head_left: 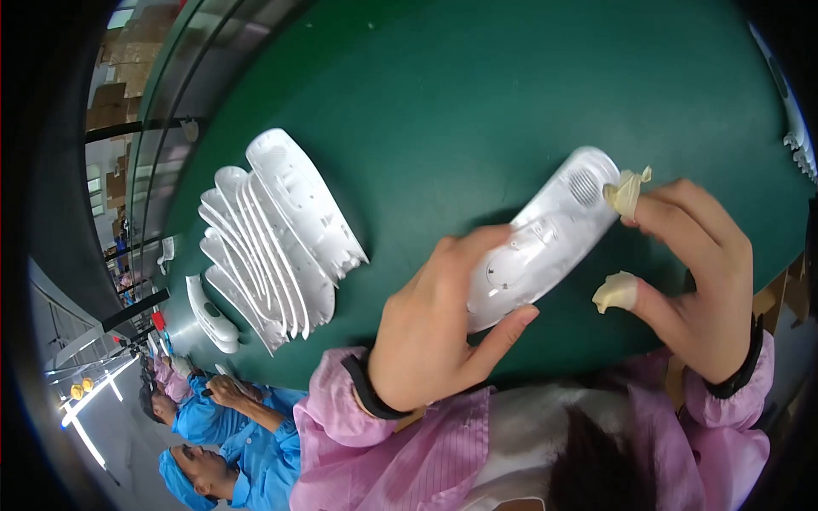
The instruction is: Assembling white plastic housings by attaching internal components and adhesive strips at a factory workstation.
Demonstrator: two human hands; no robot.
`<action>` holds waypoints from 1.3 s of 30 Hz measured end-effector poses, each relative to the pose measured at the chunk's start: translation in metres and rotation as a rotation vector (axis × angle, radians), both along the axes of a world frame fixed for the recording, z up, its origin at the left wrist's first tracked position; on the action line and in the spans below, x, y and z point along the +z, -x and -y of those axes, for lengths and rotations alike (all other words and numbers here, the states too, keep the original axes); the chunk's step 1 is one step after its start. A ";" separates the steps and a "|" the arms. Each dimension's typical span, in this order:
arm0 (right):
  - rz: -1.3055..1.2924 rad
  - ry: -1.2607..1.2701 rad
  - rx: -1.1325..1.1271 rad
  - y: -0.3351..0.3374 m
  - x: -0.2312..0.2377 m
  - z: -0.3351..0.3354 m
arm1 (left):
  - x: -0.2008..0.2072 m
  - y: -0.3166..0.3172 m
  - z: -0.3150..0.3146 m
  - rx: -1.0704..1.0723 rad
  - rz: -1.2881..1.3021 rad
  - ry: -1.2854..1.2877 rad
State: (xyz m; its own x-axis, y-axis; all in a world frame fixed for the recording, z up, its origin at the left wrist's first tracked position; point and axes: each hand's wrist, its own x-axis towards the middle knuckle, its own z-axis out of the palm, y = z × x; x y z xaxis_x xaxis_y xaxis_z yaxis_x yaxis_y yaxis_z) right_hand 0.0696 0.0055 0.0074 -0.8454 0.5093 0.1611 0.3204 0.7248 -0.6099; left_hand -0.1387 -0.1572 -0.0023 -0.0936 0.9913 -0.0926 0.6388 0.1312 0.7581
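Note:
My left hand (434, 324) grips a long white plastic housing (554, 230) by its near end, thumb along the right edge and fingers over the left. The housing lies slanted, with a slotted grille at its rounded far end and a smooth, glossy hollow in the middle. To its right is my right hand (694, 264), thumb and forefinger spread wide and holding nothing. Pale yellow finger cots cover those two fingertips. The forefinger's cot is at the housing's right edge near the grille; whether it touches I cannot tell.
On the green table (443, 94), a row of several nested white shells (268, 247) sits at the left. Beyond it lies a white piece with a grey inset (210, 315). Other white parts (797, 140) show at the far right. Two people in blue (221, 426) sit at the lower left.

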 end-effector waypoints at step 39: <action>-0.308 0.391 -0.305 0.138 -0.008 -0.181 | -0.039 -0.003 0.029 -0.335 0.135 -0.256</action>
